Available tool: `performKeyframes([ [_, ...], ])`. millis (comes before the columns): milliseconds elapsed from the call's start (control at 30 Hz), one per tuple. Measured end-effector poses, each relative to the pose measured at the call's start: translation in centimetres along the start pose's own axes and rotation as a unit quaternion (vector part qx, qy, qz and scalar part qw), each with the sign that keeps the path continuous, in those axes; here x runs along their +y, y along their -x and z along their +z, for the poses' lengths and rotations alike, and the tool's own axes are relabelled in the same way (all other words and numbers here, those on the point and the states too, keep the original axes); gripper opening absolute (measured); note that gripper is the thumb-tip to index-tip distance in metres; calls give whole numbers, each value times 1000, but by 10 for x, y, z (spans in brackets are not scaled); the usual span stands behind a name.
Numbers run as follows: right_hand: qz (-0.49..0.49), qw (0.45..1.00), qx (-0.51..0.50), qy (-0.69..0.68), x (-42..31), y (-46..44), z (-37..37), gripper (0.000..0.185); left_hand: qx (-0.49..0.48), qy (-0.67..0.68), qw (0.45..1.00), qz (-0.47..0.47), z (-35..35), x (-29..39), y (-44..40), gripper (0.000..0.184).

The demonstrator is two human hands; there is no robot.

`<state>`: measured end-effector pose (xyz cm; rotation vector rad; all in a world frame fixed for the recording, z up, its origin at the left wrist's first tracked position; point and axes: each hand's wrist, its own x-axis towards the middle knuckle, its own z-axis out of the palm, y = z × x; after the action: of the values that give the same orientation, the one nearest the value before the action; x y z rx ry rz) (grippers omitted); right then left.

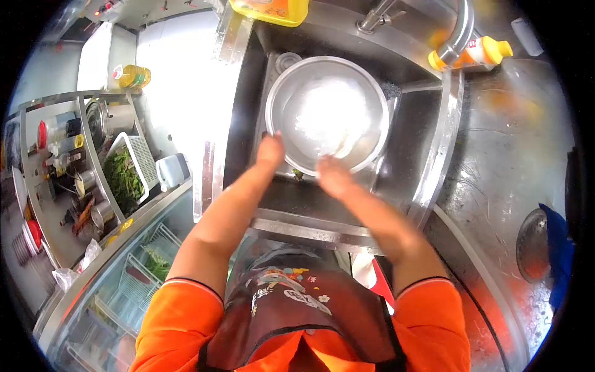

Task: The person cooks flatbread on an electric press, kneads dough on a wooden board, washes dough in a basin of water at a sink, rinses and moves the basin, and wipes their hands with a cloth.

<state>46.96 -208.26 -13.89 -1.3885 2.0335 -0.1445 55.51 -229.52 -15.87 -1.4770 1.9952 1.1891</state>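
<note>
A round metal basin [378,127] sits in the stainless steel sink [285,199], its inside washed out by bright glare. At the basin's left rim, my left hand [271,150] is closed on the edge, with the thumb over the top. My right hand [335,176] is at the near rim, its fingertips reaching over the edge. Motion smears those fingers, so whether they grip is unclear. A small green leafy scrap [298,175] lies beside the near rim, between my hands.
A faucet [460,36] curves over the sink's right back corner, near a yellow-capped bottle [474,53]. A yellow container [273,11] stands behind the sink. On the left are a white basket [144,162] of greens, an oil bottle [133,77] and a glass-topped case [155,248].
</note>
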Motion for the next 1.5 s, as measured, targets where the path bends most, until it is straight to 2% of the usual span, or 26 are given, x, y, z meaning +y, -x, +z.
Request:
performKeyframes([
  [33,75,996,-44,-17,-29,-19,13,32,21,-12,1000,-12,15,-6,11,48],
  [67,70,986,3,-154,-46,-35,22,31,38,-8,999,1,17,-7,20,45],
  [100,122,968,37,-218,-66,-48,18,33,55,-3,998,13,17,-7,25,43],
  [167,85,971,130,-184,-77,-55,21,36,31,-95,993,68,10,-19,-11,39],
  [333,-16,997,-22,-68,7,9,14,40,55,-120,984,117,-29,13,-44,34],
  [367,77,986,-135,-60,31,23,-8,40,64,-126,982,126,-33,17,-53,34],
  [400,12,973,-205,108,54,24,-36,40,76,-116,981,134,-34,23,-50,36],
  [433,-59,965,-153,205,73,36,-65,39,94,-106,980,142,-36,28,-51,37],
  [467,-63,922,-163,345,97,34,-73,39,81,-77,986,128,-37,33,-47,38],
  [500,-100,896,-112,417,102,41,-93,39,65,-51,990,114,-37,35,-41,38],
  [567,-63,910,-125,391,102,42,-90,40,23,-60,991,120,-27,33,-39,39],
  [633,23,974,-139,175,98,29,-37,36,-34,-142,979,145,3,1,-49,39],
  [700,28,990,-124,57,34,14,-29,40,-56,-91,992,74,11,6,-15,39],
  [767,58,998,12,-35,-7,-10,5,35,-28,-16,999,25,16,9,-2,38],
  [833,69,995,50,-54,-32,-27,5,37,54,82,995,-3,15,12,1,37],
  [867,76,993,67,-67,-41,-29,2,38,34,63,997,-2,8,14,1,35],
  [967,140,966,-51,-213,-35,-3,-56,39,-3,26,1000,11,-26,33,-2,32],
  [1033,-47,995,-34,78,54,25,-19,40,1,22,999,35,-18,19,-29,31],
  [1067,-58,987,-74,132,79,36,-44,40,-16,22,1000,13,-30,34,-16,32],
  [1100,-72,973,-113,186,87,37,-72,41,11,5,999,45,-28,34,-15,32],
  [1167,-2,951,-271,148,80,17,-92,44,70,-31,991,105,-22,24,-21,32],
  [1200,34,928,-347,129,75,6,-96,45,53,-29,995,79,-16,19,-32,34],
  [1267,-105,916,-363,133,62,-9,-64,45,55,-98,983,148,10,-11,-62,33],
  [1333,-29,989,-139,-47,54,-11,6,40,32,-160,971,173,2,-5,-61,32],
  [1433,76,970,-221,-66,-7,-66,-43,45,54,-113,983,138,-7,9,-45,31],
  [1500,88,985,71,-130,9,-95,-16,52,43,-107,985,131,-18,17,-30,31],
])
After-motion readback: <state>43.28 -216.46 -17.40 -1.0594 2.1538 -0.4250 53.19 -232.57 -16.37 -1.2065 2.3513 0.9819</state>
